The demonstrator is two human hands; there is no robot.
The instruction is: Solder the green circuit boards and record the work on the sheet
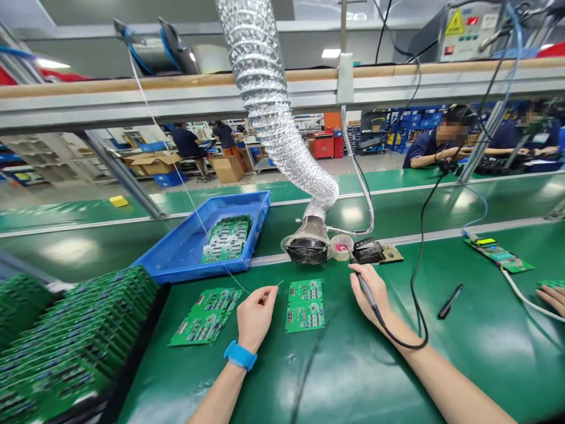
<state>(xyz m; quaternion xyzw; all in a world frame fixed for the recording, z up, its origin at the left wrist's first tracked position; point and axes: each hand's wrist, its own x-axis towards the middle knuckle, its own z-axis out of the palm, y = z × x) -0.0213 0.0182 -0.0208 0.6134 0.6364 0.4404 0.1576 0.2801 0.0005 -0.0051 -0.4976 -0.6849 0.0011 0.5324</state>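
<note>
My left hand (256,318), with a blue band at the wrist, pinches a thin solder wire (279,283) whose tip sticks out to the right. Just right of it a green circuit board (305,305) with small displays lies flat on the bench. My right hand (371,292) is closed around a soldering iron (367,291), its black cord looping over my forearm. The iron's front end is by the dark iron stand (369,251) and a small round dish (341,247) with red bits. Left of my left hand lie overlapping circuit boards (203,318).
A blue tray (163,268) holds more boards; a rack of upright boards (83,347) stands at left. The fan hood (308,250) hangs from a silver duct (278,112). A black pen (450,302) lies at right, near another person's hand (551,299).
</note>
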